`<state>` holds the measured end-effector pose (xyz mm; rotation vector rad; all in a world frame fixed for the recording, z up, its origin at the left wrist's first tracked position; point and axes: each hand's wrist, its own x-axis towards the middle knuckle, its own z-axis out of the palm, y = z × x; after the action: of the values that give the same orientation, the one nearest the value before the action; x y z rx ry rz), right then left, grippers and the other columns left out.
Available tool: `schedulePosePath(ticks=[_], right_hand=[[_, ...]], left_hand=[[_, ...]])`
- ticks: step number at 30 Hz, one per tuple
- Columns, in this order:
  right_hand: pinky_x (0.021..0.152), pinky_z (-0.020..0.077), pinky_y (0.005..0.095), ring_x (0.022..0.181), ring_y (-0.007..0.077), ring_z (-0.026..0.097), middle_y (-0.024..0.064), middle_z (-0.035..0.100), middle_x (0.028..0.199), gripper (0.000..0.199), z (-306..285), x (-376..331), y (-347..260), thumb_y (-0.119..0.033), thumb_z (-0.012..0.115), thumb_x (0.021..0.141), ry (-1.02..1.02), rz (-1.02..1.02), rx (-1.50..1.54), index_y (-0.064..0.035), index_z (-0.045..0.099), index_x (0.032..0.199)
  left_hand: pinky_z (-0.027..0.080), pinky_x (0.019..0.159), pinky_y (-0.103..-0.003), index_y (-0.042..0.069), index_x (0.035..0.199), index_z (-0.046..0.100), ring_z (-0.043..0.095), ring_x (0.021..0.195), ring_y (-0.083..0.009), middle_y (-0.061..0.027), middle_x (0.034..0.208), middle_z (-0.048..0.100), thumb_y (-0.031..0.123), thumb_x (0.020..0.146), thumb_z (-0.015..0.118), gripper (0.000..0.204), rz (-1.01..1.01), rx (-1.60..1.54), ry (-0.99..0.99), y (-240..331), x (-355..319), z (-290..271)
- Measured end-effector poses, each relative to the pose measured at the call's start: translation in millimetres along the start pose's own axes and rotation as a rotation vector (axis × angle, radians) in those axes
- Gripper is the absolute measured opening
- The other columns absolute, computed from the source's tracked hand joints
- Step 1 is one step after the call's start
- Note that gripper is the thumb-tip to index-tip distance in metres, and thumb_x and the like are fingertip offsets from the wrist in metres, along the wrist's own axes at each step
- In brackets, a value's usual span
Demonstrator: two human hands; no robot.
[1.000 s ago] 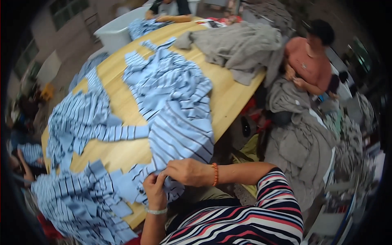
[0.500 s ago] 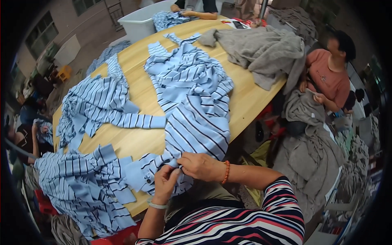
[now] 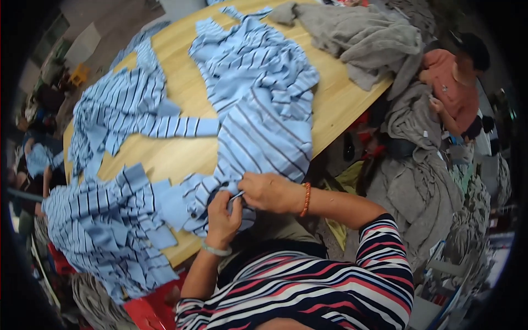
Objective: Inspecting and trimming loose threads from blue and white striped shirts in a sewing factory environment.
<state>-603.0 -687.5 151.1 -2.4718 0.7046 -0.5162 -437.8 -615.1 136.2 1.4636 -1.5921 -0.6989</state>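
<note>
A light blue knit garment with dark stripes (image 3: 264, 132) lies at the near edge of the table and hangs toward my lap. My left hand (image 3: 223, 220) is closed in a pinch on its edge, thumb and forefinger together. Right beside it, my right hand (image 3: 269, 192) pinches the same cloth, its fingers curled and almost touching the left fingertips. A thin sliver shows between the fingertips, too small to tell what it is. Dark buttons (image 3: 192, 212) sit on the garment just left of my left hand.
More striped blue garments (image 3: 118, 110) lie on the wooden table (image 3: 181, 49), and a further pile (image 3: 104, 231) overhangs its near left edge. Grey fleecy cloth (image 3: 357, 41) is heaped at the far right. A person in an orange shirt (image 3: 454, 91) handles grey cloth on the right.
The view has tilted, so the table and garments appear higher. Both hands stay together on the cloth, with the fingertips slightly shifted and a thin sliver now showing between them.
</note>
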Motion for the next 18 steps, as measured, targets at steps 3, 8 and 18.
schedulePosePath(ticks=[3,8,18], right_hand=[[0.062,0.0486,0.0404,0.074,0.0347,0.058,0.0156,0.052,0.084,0.017,-1.9,0.6,3.9,-0.010,0.061,0.079,0.003,0.004,0.033,-0.0026,0.053,0.093],[0.065,0.0478,0.0400,0.076,0.0353,0.058,0.0155,0.052,0.085,0.019,-12.3,1.9,3.5,-0.007,0.061,0.079,-0.030,-0.039,0.109,-0.0015,0.054,0.096],[0.067,0.0459,0.0389,0.078,0.0353,0.056,0.0167,0.052,0.086,0.018,-4.9,-3.2,12.5,0.005,0.054,0.078,-0.086,0.013,0.166,0.0024,0.056,0.096]], left_hand=[[0.041,0.060,-0.034,-0.001,0.084,0.057,0.051,0.064,-0.0291,-0.0151,0.072,0.053,0.010,0.080,0.062,0.012,-0.070,-0.058,-0.077,-3.8,1.0,-4.0],[0.039,0.055,-0.036,-0.002,0.076,0.052,0.050,0.060,-0.0309,-0.0155,0.067,0.049,0.004,0.081,0.060,0.010,-0.002,0.002,-0.016,-4.1,3.4,-2.6],[0.031,0.051,-0.029,-0.001,0.074,0.047,0.034,0.058,-0.0137,-0.0070,0.063,0.038,0.007,0.084,0.058,0.017,-0.169,-0.283,-0.078,-24.4,0.6,5.2]])
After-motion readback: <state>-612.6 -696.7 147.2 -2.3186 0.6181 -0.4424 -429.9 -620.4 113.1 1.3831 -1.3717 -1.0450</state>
